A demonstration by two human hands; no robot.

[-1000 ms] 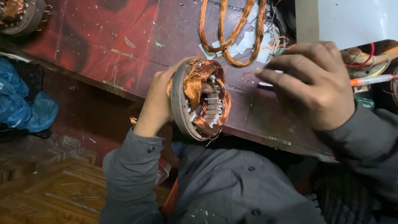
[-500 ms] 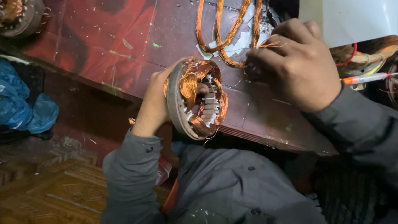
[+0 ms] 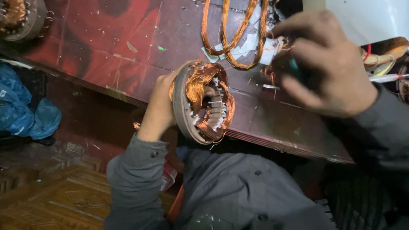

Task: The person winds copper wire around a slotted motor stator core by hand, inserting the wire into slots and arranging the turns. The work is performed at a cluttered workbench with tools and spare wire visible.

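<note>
Since a second ago your right hand (image 3: 324,64) has moved up the scratched red worktop (image 3: 106,47) to the loose copper wire coils (image 3: 234,34), its fingers now curled around small white paper slips (image 3: 269,50). Your left hand (image 3: 159,106) keeps gripping the round grey metal stator (image 3: 202,102) at the worktop's near edge, tilted on its rim. Its slotted core holds bunched copper windings.

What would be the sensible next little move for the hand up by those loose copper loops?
Probably the right hand should bring its pinched bit of copper wire and white paper slips down toward the stator. The left hand holds the stator on edge at the table rim, slots facing the right hand, some coils already seated, while loose copper wire loops lie beside it.
</note>
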